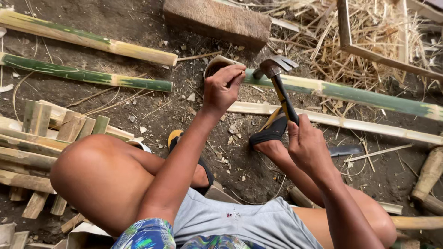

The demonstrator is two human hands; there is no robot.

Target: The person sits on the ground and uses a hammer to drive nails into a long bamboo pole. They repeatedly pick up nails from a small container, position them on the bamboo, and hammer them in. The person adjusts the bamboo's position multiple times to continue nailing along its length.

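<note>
Gripping hammer (280, 87) in right hand (308, 146); left hand (224, 87) clamped on bamboo pole (350, 93).

You have no packages, labels, signs or screens in front of you here.
</note>
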